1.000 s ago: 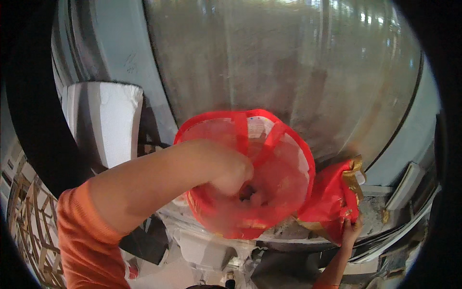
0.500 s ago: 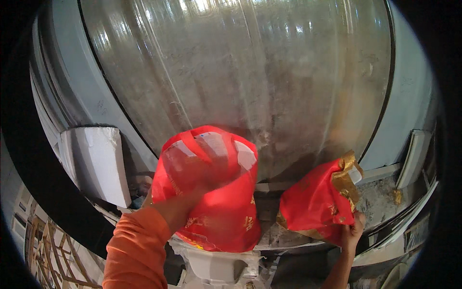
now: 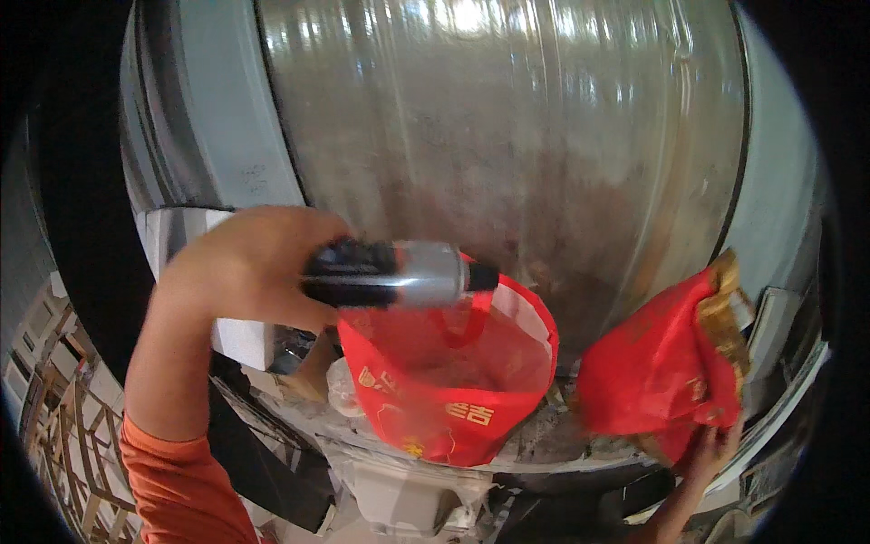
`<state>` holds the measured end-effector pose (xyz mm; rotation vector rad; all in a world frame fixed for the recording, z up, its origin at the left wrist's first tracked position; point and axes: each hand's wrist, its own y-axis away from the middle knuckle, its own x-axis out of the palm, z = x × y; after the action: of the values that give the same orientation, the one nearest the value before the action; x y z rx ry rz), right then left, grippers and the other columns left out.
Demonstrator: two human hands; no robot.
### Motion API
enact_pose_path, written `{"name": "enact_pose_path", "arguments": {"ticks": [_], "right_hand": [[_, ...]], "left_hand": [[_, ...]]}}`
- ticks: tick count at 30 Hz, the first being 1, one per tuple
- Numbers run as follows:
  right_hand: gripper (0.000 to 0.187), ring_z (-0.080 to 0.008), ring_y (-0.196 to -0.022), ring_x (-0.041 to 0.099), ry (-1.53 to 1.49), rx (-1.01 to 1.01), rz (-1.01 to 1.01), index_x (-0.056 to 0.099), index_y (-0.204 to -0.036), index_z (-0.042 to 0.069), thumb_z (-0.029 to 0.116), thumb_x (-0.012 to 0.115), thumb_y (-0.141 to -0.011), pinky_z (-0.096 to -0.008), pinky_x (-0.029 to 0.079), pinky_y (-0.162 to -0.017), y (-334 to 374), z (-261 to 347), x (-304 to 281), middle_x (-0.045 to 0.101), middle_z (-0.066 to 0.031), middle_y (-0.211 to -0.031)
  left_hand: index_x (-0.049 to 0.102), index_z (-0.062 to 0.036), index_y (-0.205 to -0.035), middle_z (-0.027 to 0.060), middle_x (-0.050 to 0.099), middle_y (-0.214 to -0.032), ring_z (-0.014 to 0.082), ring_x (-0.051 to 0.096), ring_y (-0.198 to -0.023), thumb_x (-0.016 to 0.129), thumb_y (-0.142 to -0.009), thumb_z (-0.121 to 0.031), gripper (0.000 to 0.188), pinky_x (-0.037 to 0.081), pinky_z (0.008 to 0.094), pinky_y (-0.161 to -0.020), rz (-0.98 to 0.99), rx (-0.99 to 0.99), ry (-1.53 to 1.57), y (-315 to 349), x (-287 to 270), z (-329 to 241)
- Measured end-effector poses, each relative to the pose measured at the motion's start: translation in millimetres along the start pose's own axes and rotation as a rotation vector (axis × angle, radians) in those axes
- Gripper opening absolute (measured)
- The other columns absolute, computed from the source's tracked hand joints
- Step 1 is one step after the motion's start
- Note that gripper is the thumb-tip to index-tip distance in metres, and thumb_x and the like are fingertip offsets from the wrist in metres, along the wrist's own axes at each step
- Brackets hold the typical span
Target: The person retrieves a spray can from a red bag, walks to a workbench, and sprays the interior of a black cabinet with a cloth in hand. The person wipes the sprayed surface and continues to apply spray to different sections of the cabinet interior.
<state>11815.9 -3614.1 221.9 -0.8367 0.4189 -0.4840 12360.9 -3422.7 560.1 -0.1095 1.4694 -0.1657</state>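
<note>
My left hand is closed around the base of a black and silver spray can. The can lies sideways in the air, its narrow black end pointing right, above the rim of an upright red carrier bag. That bag has a pale lining and red handles, and its mouth gapes; what is at its bottom cannot be made out. My right hand pinches the lower right edge of a second red bag. This one is tilted, with a crumpled gold inner side at its opening and something white just showing there.
Behind the bags rises a large glossy, clear-wrapped panel with a grey frame. White foam board stands at the left, beside a cardboard piece. A beige plastic basin-like part sits below the ledge; wooden frames are at lower left.
My left hand has come up out of the red bag and moved left, now with the spray can in it. My right hand still grips the second bag. The view has shifted.
</note>
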Motion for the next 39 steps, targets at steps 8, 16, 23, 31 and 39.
{"name": "enact_pose_path", "arguments": {"ticks": [8, 16, 23, 31, 39], "right_hand": [[0.038, -0.0205, -0.115, 0.061, -0.035, -0.235, -0.245, 0.057, -0.134, -0.003, 0.004, 0.06, -0.097, -0.0316, 0.043, -0.104, -157, 129, -7, 0.065, -0.0122, -0.129], [0.02, -0.0294, -0.092, 0.062, -0.121, -0.733, 0.091, 0.067, -0.099, -0.003, 0.0, 0.072, -0.08, -0.0357, 0.048, -0.085, -197, 315, 131, 0.063, -0.0129, -0.095], [0.018, -0.0348, -0.087, 0.055, -0.154, -0.854, 0.509, 0.069, -0.091, 0.0, 0.009, 0.077, -0.077, -0.0429, 0.046, -0.082, -143, 366, 201, 0.058, -0.0151, -0.086], [0.022, -0.0361, -0.089, 0.057, -0.014, -0.978, 0.687, 0.07, -0.088, 0.002, 0.018, 0.079, -0.075, -0.0466, 0.047, -0.08, -132, 386, 236, 0.062, -0.015, -0.088], [0.033, -0.036, -0.106, 0.061, 0.114, -1.029, 1.315, 0.072, -0.106, 0.007, 0.024, 0.079, -0.079, -0.0461, 0.049, -0.092, -90, 365, 258, 0.068, -0.0138, -0.107]], "left_hand": [[0.063, 0.0001, -0.122, 0.0162, 0.065, -0.12, 0.0299, 0.063, -0.111, 0.092, -0.05, -0.027, 0.082, 0.049, 0.0382, -0.096, -0.181, 0.075, 0.585, 127, 20, 43], [0.06, -0.0077, -0.128, 0.0243, 0.038, -0.154, 0.0411, 0.059, -0.122, 0.083, -0.066, -0.027, 0.069, 0.049, 0.0429, -0.1, 0.055, 0.256, 0.541, 96, 104, -13], [0.058, -0.0035, -0.114, 0.0224, 0.048, -0.126, 0.04, 0.063, -0.1, 0.08, -0.064, -0.021, 0.058, 0.053, 0.0463, -0.084, 0.043, 0.303, 0.359, 59, 153, -35], [0.058, -0.0006, -0.114, 0.0196, 0.049, -0.117, 0.0389, 0.065, -0.093, 0.082, -0.062, -0.021, 0.061, 0.055, 0.0493, -0.075, 0.042, 0.273, 0.333, 72, 153, -42], [0.058, -0.0008, -0.114, 0.0189, 0.051, -0.117, 0.0385, 0.066, -0.091, 0.084, -0.064, -0.021, 0.06, 0.055, 0.0483, -0.076, -0.112, 0.247, 0.293, 62, 146, -40]]}}
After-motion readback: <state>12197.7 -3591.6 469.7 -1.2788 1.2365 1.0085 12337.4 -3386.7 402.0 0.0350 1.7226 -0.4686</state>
